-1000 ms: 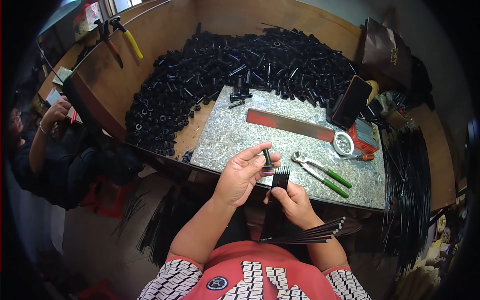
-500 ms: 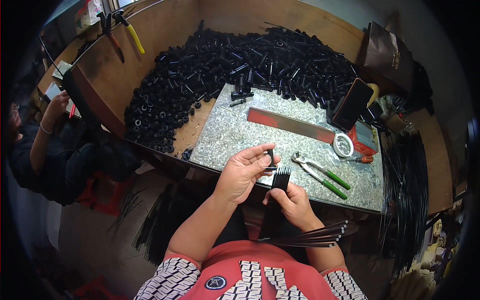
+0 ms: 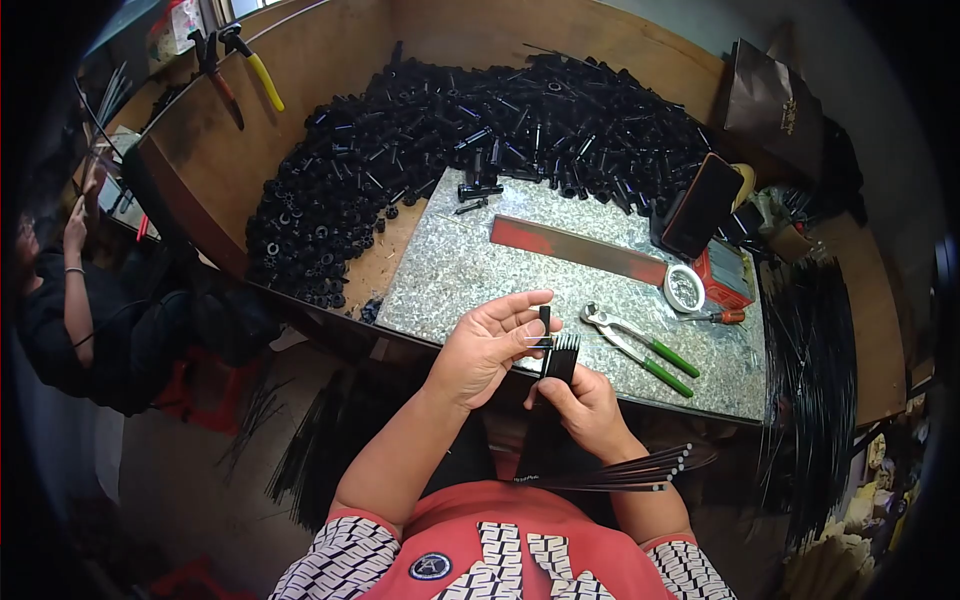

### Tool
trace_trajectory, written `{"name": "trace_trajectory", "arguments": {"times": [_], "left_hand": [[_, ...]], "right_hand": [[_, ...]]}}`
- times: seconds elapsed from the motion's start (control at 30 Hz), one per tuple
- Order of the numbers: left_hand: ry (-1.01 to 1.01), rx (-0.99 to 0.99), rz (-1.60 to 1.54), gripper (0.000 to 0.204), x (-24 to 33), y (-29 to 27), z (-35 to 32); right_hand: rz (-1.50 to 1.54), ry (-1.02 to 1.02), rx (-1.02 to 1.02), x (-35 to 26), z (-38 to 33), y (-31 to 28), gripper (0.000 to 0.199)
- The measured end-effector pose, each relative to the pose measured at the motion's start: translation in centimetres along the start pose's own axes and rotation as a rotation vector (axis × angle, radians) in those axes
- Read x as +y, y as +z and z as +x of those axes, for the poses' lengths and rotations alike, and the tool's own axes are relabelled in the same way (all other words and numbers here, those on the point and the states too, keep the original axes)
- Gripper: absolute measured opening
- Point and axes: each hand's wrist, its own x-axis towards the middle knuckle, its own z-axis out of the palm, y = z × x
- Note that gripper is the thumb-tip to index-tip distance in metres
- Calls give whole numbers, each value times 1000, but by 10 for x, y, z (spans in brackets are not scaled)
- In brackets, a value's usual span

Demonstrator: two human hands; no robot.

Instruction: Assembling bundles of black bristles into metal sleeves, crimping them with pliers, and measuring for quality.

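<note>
Just off the front edge of the stone slab, my left hand (image 3: pixel 483 358) is closed in a pinch on a small black tube-shaped part (image 3: pixel 545 320). Beside it, my right hand (image 3: pixel 590 408) grips a flat bundle of thin black cables (image 3: pixel 563 358) with pale, thin upper ends. The black part is right at the bundle's left side; whether a cable sits inside it cannot be made out. Farther down, cables with round pale ends (image 3: pixel 672 465) fan out over my right forearm.
Green-handled pincers (image 3: pixel 640 350), a red-stained metal bar (image 3: pixel 580 250), a white cup (image 3: pixel 684 289) and a phone (image 3: pixel 703 208) lie or stand on the slab (image 3: pixel 440 270). Behind is a heap of black parts (image 3: pixel 480 120). Long cables (image 3: pixel 815 370) hang at right. Another person (image 3: pixel 85 300) sits at left.
My left hand has shifted slightly, with the black part now against the bundle's upper left side. At left, the other person's hand has moved up. The whole view has shifted a little.
</note>
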Motion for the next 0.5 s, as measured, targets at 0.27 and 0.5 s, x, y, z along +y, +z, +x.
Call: {"name": "trace_trajectory", "arguments": {"times": [0.27, 0.5], "left_hand": [[-9, 80, -89, 24, -7, -1, -5], [165, 27, 292, 30, -13, 8, -15]], "right_hand": [[18, 7, 78, 0, -1, 3, 16], [-54, 23, 109, -16, -1, 4, 18]]}}
